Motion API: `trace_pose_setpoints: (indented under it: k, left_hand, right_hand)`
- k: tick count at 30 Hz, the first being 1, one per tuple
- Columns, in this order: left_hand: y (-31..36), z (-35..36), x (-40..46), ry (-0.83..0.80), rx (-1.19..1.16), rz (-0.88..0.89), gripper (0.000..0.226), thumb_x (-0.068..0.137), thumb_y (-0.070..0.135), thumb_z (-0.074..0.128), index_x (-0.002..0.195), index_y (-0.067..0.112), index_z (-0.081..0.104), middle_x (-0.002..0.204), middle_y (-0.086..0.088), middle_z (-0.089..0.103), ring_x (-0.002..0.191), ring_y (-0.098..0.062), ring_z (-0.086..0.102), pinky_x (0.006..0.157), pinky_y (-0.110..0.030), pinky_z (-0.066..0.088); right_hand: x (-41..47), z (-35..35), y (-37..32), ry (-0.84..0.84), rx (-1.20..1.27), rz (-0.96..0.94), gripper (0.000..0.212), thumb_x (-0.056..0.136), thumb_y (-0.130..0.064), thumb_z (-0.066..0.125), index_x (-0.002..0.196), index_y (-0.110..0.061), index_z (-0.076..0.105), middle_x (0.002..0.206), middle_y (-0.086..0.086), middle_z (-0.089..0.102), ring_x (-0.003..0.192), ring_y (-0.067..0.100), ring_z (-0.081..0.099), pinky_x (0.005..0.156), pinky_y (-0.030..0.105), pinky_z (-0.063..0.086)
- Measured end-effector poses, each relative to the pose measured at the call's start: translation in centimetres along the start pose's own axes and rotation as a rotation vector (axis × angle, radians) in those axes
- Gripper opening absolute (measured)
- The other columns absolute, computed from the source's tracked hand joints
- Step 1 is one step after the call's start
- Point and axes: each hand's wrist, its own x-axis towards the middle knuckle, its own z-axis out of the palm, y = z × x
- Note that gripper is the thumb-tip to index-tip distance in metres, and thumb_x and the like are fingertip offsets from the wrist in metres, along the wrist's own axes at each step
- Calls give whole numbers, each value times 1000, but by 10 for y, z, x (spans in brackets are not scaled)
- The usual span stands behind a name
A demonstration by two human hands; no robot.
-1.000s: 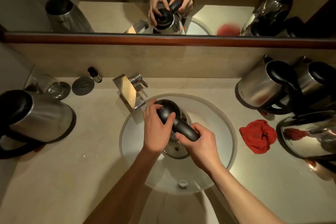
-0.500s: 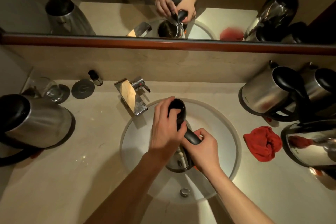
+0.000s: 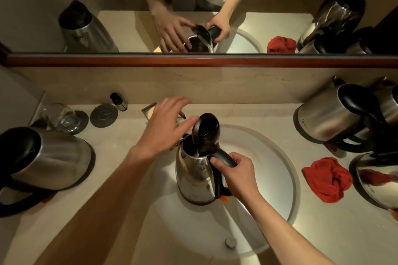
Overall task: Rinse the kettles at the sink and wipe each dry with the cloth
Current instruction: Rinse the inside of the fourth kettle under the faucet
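Over the sink (image 3: 288,170) at centre, the right hand (image 3: 239,175) grips the handle of a steel kettle (image 3: 195,175), lid (image 3: 207,130) flipped up. The left hand (image 3: 164,128), fingers spread and holding nothing, hovers at its 10 o'clock. The red cloth (image 3: 328,178) lies on the counter at 3 o'clock, with other kettles beyond.

1 head camera looks steeply down, close over the sink (image 3: 295,180).
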Motion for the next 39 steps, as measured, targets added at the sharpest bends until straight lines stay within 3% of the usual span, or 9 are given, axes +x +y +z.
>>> trace_pose_setpoints:
  k: [4, 7, 10, 13, 17, 23, 28, 34, 39]
  left_hand:
    - [-33, -9, 29, -154, 155, 86, 47, 93, 47, 55, 128, 16, 62, 130, -4, 61, 123, -24, 53, 102, -44, 39]
    - [-41, -9, 49, -286, 240, 122, 35, 90, 37, 68, 120, 19, 68, 122, 0, 65, 115, -21, 57, 98, -41, 42]
    - [-46, -13, 60, -352, 183, 108, 25, 85, 40, 74, 102, 22, 76, 104, 5, 73, 97, -15, 64, 86, -35, 49]
    - [-54, -12, 58, -297, 112, 86, 21, 81, 43, 77, 94, 27, 78, 96, 10, 73, 92, -11, 64, 82, -36, 51]
    - [-57, -6, 55, -254, 93, 50, 20, 80, 48, 75, 94, 33, 77, 97, 14, 73, 93, -11, 64, 80, -40, 53]
    - [-55, -4, 54, -240, 88, -12, 22, 80, 52, 75, 95, 36, 77, 98, 17, 72, 94, -10, 63, 81, -42, 53]
    - [-55, 0, 54, -205, 106, -53, 20, 81, 54, 73, 94, 39, 77, 99, 18, 73, 98, -11, 62, 78, -37, 49]
    - [-51, -2, 53, -187, 123, -76, 22, 82, 54, 72, 96, 38, 77, 101, 18, 73, 101, -11, 61, 80, -35, 44]
    - [-47, -1, 54, -152, 124, -87, 24, 82, 52, 74, 98, 36, 78, 102, 16, 73, 102, -12, 60, 78, -33, 39]
  right_hand:
    - [4, 2, -4, -1, 38, -26, 40, 82, -19, 84, 57, -16, 52, 44, -15, 49, 46, 1, 45, 50, 12, 36]
    - [5, 3, -1, -8, 43, -41, 42, 84, -18, 83, 58, -16, 51, 46, -15, 47, 47, 2, 42, 51, 15, 33]
    - [6, 5, 5, -13, 51, -38, 39, 83, -23, 84, 59, -16, 55, 50, -11, 50, 52, 11, 46, 57, 26, 37]
    - [4, 9, 10, -25, 63, -47, 36, 76, -36, 84, 60, -16, 58, 53, -4, 53, 54, 15, 48, 60, 31, 39]
    - [-1, 17, 13, -35, 47, -60, 36, 83, -21, 85, 62, -12, 58, 54, -4, 50, 52, 11, 46, 55, 22, 37]
    - [-4, 25, 15, -41, 60, -86, 40, 83, -17, 86, 59, -11, 55, 52, -9, 45, 50, 7, 42, 52, 15, 34]
    - [-7, 27, 17, -20, 71, -158, 47, 82, -19, 87, 67, 10, 54, 58, 6, 44, 53, 10, 41, 53, 15, 34]
    - [-3, 27, 23, -10, 44, -196, 40, 83, -14, 86, 57, -9, 55, 49, -13, 45, 50, 4, 40, 52, 13, 33]
    - [3, 27, 29, 4, 33, -237, 37, 82, -18, 88, 66, 4, 63, 56, 0, 52, 54, 9, 44, 55, 17, 36]
